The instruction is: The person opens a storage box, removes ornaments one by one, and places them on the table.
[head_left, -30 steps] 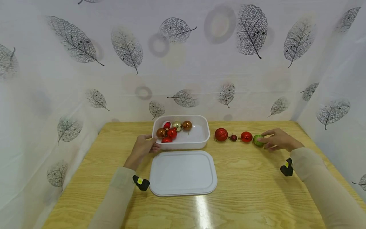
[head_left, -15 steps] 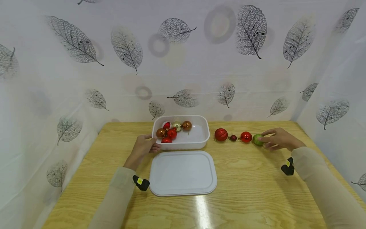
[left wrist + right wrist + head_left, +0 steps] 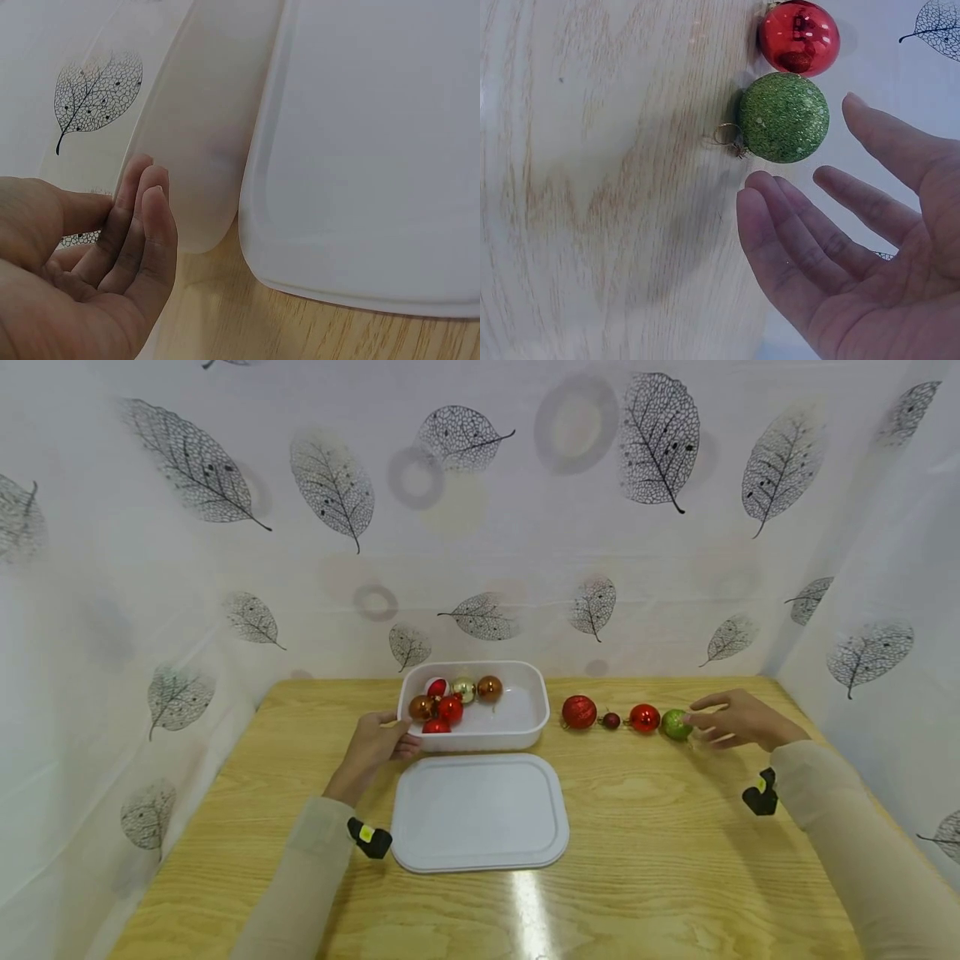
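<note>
My left hand (image 3: 375, 747) pinches the near left rim of a white plastic box (image 3: 517, 741), thumb at the edge and fingers against the outer wall in the left wrist view. Inside the box, at its left, lie several Christmas baubles: red, copper, pale gold (image 3: 465, 690) and one red and white. On the right, a row of baubles sits on the table: a large red one (image 3: 579, 712), a small dark red one (image 3: 611, 721), a shiny red one (image 3: 800, 37) and a green glitter one (image 3: 784, 118). Beside the green bauble my right hand (image 3: 862, 247) has its fingers spread, a gap between them.
A white lid (image 3: 480, 814) lies flat on the wooden table (image 3: 637, 860), just in front of the box. White cloth (image 3: 487, 543) printed with leaves hangs behind the table and along both sides.
My right hand has drawn slightly to the right, away from the green bauble. The left hand keeps its hold on the box, and the baubles stay in place.
</note>
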